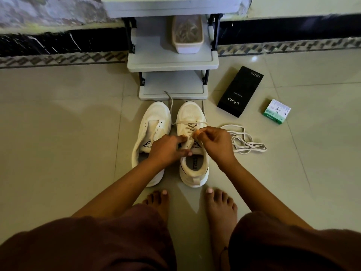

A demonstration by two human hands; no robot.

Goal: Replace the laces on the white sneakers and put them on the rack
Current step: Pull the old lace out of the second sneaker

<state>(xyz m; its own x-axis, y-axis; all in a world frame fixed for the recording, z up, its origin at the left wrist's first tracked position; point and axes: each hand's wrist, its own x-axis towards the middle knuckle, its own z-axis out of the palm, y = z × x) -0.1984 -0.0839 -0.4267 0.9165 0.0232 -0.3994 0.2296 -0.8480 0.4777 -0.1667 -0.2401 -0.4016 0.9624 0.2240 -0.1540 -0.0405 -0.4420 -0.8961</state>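
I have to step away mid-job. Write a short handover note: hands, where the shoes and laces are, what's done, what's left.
Left hand holds the right sneaker at its tongue; right hand pinches that sneaker's lace near the upper eyelets.
Left sneaker stands beside it on the floor, no lace in its eyelets.
A loose lace lies on the floor to the right.
Rack stands just beyond the toes; its middle shelf holds a tub.
Done: left sneaker unlaced.
Left: I cannot tell whether the right sneaker's lace is going in or coming out. Lace both, then put them on the rack.
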